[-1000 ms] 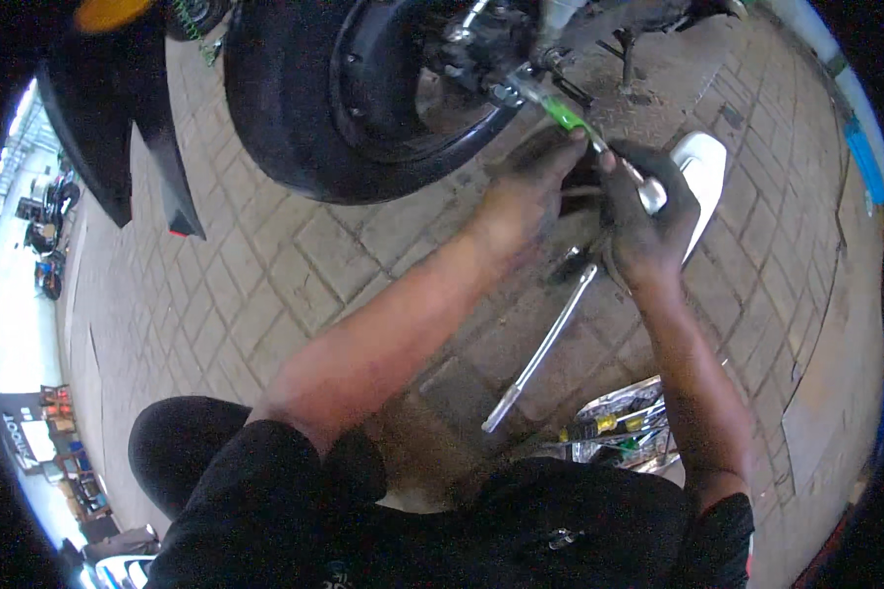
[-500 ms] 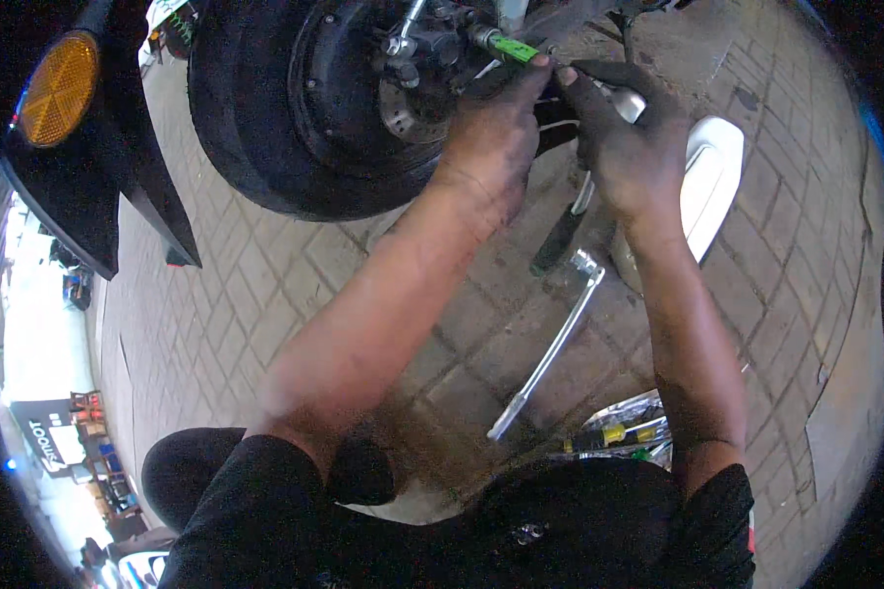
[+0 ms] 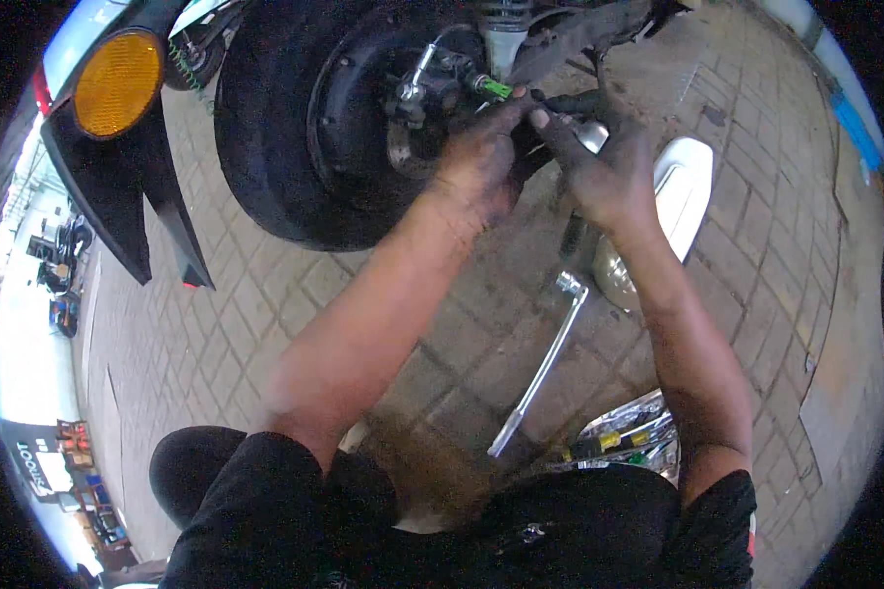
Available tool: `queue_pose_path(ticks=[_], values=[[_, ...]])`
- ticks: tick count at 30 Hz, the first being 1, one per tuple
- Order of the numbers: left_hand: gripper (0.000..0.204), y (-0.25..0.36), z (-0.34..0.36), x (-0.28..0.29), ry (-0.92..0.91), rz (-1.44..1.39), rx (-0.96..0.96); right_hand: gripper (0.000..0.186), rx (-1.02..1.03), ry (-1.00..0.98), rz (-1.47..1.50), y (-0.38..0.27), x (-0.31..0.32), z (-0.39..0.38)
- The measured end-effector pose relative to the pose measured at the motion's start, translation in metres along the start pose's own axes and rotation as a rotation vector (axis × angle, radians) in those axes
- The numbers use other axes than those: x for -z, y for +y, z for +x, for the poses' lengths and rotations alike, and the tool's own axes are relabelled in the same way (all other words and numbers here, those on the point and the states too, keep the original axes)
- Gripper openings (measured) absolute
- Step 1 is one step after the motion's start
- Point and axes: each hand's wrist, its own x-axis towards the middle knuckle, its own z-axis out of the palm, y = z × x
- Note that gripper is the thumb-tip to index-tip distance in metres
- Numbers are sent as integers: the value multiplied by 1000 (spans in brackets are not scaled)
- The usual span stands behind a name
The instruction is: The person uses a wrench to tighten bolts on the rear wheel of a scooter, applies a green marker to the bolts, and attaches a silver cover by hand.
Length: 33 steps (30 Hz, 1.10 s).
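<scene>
Head view looks down at a brick floor (image 3: 265, 324) made of grey paving blocks. On it stands a big black wheel (image 3: 295, 128) with a fat tyre, and its dark metal hub (image 3: 417, 93) is in the middle. To the left of the wheel hangs a black mudguard (image 3: 118, 196) with a round orange reflector (image 3: 118, 83) on it. Both bare arms come up from the bottom edge and reach to the hub. The left hand (image 3: 476, 167) is dirty with black grease, and its fingers pinch a small tool with a green tip (image 3: 493, 88) that sits right at the hub. The right hand (image 3: 609, 177) is just beside it, and its grip is closed around a shiny metal part (image 3: 591, 133) near the hub. Under the right hand lies a white curved cover (image 3: 688, 187) on the floor. A long silver wrench (image 3: 542, 368) lies on the bricks between the two arms, well apart from both hands. Near the right elbow is a shiny pile of tools (image 3: 629, 442) with bits of yellow and green.
</scene>
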Motion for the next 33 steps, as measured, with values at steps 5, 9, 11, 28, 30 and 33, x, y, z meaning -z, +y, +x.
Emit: queue_pose_path(ticks=[5,9,11,28,30,33], values=[[26,-28,4,14,17,-43,62,33,56,30,-41,5,6,3],[39,-69,-17,37,-272,871,17,28,36,76,-81,4,5,2],[42,-89,-19,37,-383,967,-87,27,106,109,-108,10,3,1],[30,-81,-97,62,-402,1851,-192,27,-422,110,362,-24,-7,-6],[27,-73,-96,63,-529,1952,-149,28,-384,52,244,-30,-7,-3],[27,-49,-123,49,-526,1964,-106,28,-506,63,458,-14,-11,-3]])
